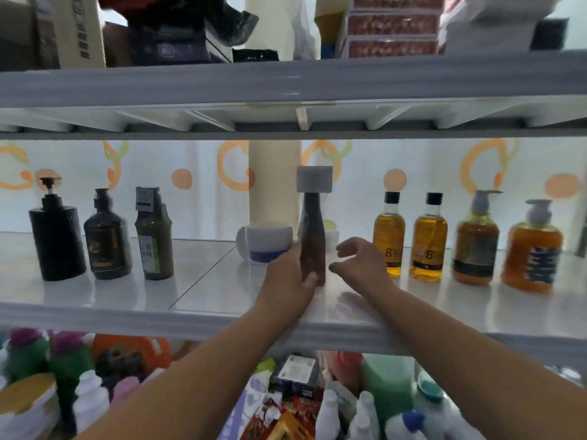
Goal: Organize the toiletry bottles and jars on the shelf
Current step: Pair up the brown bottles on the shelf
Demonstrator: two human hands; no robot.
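Observation:
A tall brown bottle [313, 236] with a grey square cap stands upright at the middle of the white shelf [203, 287]. My left hand [290, 281] is wrapped around its lower part. My right hand [359, 265] hovers just right of the bottle, fingers curled and apart, holding nothing. A white jar with a purple band [268, 246] stands right behind my left hand. Three dark bottles [106, 236] line up on the left. Two amber bottles with black caps [389, 236] and two orange pump bottles [475, 242] stand in a row on the right.
A cream pillar [274, 182] rises behind the jar. The shelf above [286, 81] carries boxes and hangs low over the bottle tops. The shelf below [286, 401] is crowded with bottles, packets and jars. Bare shelf surface lies between the dark bottles and the jar.

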